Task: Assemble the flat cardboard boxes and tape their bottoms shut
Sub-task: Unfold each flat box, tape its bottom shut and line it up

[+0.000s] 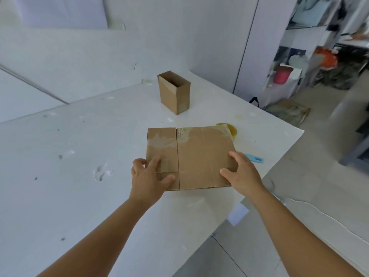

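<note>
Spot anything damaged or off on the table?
The flat box held by both hands carries whitish old tape residue near its far-left corner, so it looks reused. The table surface is dented and speckled. Nothing spilled.

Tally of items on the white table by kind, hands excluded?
Cardboard boxes: 2, one flat box held by the left hand and right hand, one upright box
Yellow tape roll: 1, partly hidden
Blue tool: 1
Total: 4
</note>
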Demonstrator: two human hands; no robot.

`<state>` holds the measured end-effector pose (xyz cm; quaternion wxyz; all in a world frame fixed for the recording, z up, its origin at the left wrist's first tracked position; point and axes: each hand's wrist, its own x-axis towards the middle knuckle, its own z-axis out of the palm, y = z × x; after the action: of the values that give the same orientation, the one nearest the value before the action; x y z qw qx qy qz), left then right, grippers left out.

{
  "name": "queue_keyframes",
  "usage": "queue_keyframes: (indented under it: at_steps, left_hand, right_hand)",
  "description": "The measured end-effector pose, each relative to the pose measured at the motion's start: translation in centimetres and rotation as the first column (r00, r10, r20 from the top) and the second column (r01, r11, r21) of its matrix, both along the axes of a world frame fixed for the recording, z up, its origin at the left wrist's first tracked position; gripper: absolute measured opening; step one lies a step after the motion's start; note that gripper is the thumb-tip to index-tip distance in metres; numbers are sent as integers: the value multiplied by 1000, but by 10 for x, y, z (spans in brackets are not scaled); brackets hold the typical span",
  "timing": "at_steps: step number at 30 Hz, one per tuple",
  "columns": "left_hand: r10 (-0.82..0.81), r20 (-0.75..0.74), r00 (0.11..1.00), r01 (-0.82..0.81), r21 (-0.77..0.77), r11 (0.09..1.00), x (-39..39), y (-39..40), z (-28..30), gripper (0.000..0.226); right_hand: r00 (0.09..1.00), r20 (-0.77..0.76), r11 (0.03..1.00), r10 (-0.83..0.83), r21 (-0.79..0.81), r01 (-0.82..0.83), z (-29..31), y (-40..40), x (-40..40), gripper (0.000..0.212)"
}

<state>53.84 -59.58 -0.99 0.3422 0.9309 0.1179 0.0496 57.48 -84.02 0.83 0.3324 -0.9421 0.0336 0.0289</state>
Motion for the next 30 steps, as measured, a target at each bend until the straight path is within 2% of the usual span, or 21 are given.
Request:
queue_keyframes:
  at_steps: [7,15,22,26,28,30]
  left_hand:
    - [76,-32,997,-77,-15,997,36,-8,7,71]
    - [289,-40,956,-290,-30,956,56,-29,19,69]
    - [484,-63,873,-487,-45,872,75,-67,35,60]
    - [531,-94,842,-539,-118,834,82,-84,42,48]
    - [539,-64,840,-541,-173,823,86,-89,44,36]
    - [535,13,845,-522,-197,830,88,-96,49,36]
  right_hand:
    - [999,22,997,30,64,-31,2,-6,50,64]
    - [973,32,970,228,78,-230,8,-8,123,65]
    - [883,30,882,468,34,-469,26,-18,191,62]
    - [823,0,821,568,66,-566,31,-19,212,61]
    - [795,-5,792,606,96,-603,31,-16,218,60]
    - [772,-5,766,636,131,-630,32,-12,221,59]
